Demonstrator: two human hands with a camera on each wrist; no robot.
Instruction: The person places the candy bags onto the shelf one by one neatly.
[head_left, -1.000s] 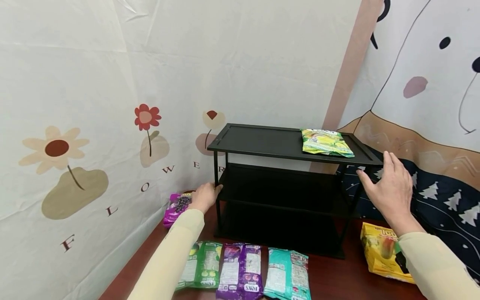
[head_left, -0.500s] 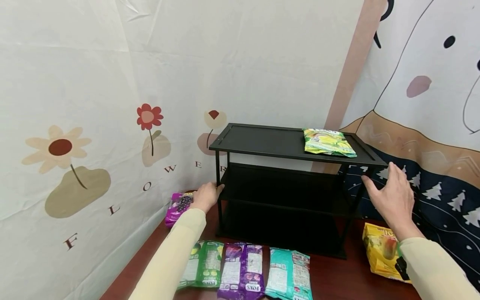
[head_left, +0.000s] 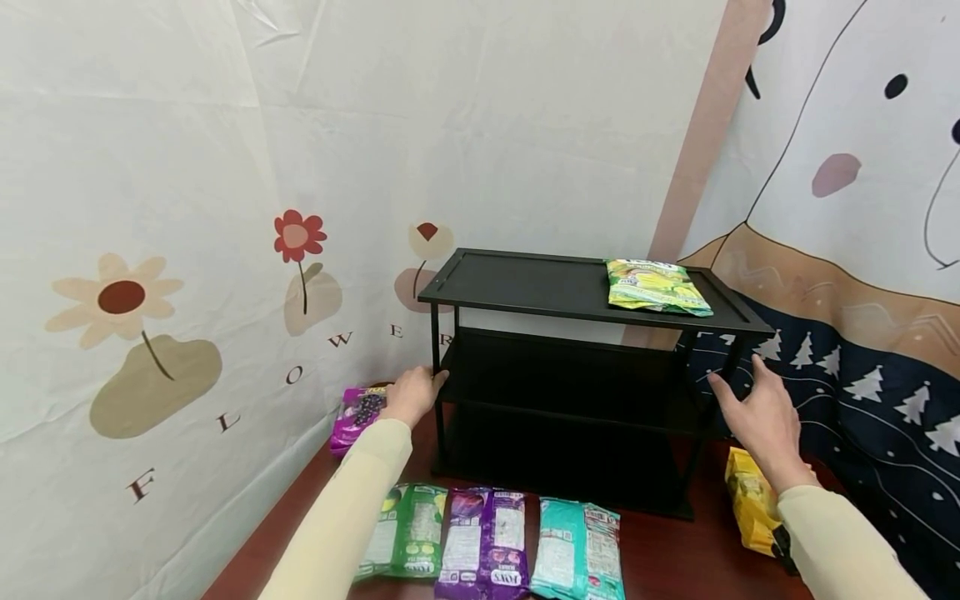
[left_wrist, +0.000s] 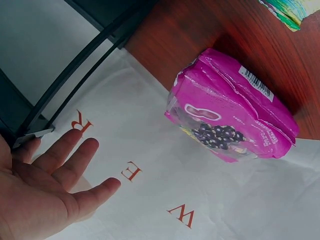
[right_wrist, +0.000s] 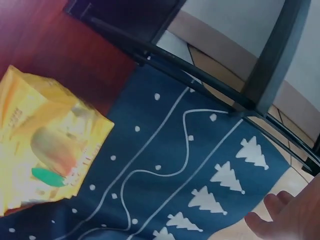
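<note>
A black three-tier shelf rack (head_left: 525, 287) stands on the dark red table. My left hand (head_left: 411, 396) rests at its left front post, level with the middle tier, the thumb across the front. In the left wrist view the left hand's fingers (left_wrist: 75, 165) are spread and fairly straight; its thumb is hidden. My right hand (head_left: 763, 417) is beside the rack's right end, below the top tier, with thumb and fingers apart and nothing held. A yellow-green candy bag (head_left: 656, 287) lies on the top tier's right part. The lower two tiers hold nothing visible.
Green (head_left: 416, 529), purple (head_left: 483, 542) and teal (head_left: 577, 546) candy bags lie in front of the rack. A magenta bag (left_wrist: 235, 110) stands left of it, and a yellow bag (right_wrist: 55, 145) stands right. Printed fabric (head_left: 570, 125) hangs behind and at both sides.
My right hand has moved down and slightly left along the rack's right end. My left hand stays at the left post. The bags and rack look unchanged.
</note>
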